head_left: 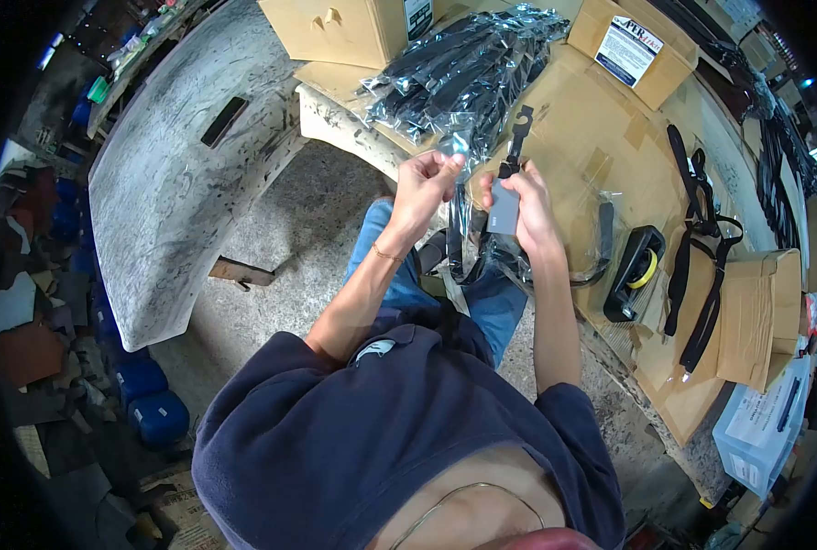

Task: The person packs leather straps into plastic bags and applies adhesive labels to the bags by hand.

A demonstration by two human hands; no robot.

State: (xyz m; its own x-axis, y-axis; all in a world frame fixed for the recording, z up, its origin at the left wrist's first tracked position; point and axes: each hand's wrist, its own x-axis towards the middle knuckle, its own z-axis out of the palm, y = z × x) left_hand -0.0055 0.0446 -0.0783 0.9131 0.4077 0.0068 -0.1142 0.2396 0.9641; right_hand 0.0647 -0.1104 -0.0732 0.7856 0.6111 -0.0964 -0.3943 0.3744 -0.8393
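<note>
My right hand (534,213) is closed around a grey card tag (503,209), with the thumb on its upper edge. A black plastic hanger hook (520,130) sticks up above that hand. Below the tag hang a black strap (458,257) and clear film, partly hidden against my legs. To the left, my left hand (420,194) pinches a piece of shiny clear plastic (457,145) between thumb and fingers. Just beyond it lies a pile of black straps in clear bags (472,69). A bagged black strap (604,234) rests right of my right hand.
A black tape dispenser (635,273) and loose black straps (701,229) lie on the cardboard-covered table (569,119). Cardboard boxes (335,32) stand behind, with an open carton (758,321) and a clear plastic bin (764,422) at right. A phone (224,122) lies on the left tabletop (165,183).
</note>
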